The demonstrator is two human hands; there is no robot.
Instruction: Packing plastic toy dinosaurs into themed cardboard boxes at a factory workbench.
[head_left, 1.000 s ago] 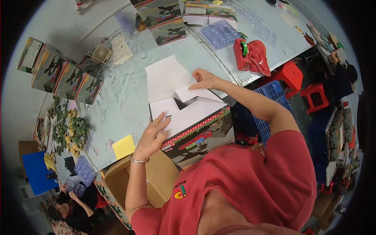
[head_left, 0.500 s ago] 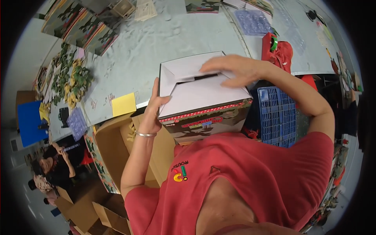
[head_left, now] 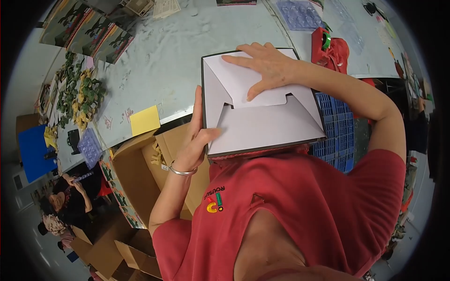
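A cardboard box [head_left: 267, 129] with white flaps and dark edges is held up against my chest, its flapped face turned upward. The flaps are folded in and overlap, with two small dark notches showing between them. Along the box's left side, my left hand [head_left: 196, 145] grips it, the thumb on the white face and the fingers on the outer wall. My right hand [head_left: 269, 68] lies spread on the far white flap, fingers apart and pressing on it. A metal bangle [head_left: 183, 171] circles my left wrist.
Ahead stretches a pale work table [head_left: 164, 65]. On it are a yellow paper [head_left: 145, 120], a red tape dispenser [head_left: 321, 47], plastic trays [head_left: 300, 15], leafy toy pieces [head_left: 84, 96] and stacked printed boxes [head_left: 101, 40]. An open carton [head_left: 136, 173] and blue crate [head_left: 333, 133] flank me. Someone sits at left [head_left: 70, 196].
The box has tilted so its flapped face shows more fully and its printed side is hidden. My right hand has come down flat onto the far flap, which is now tucked over.
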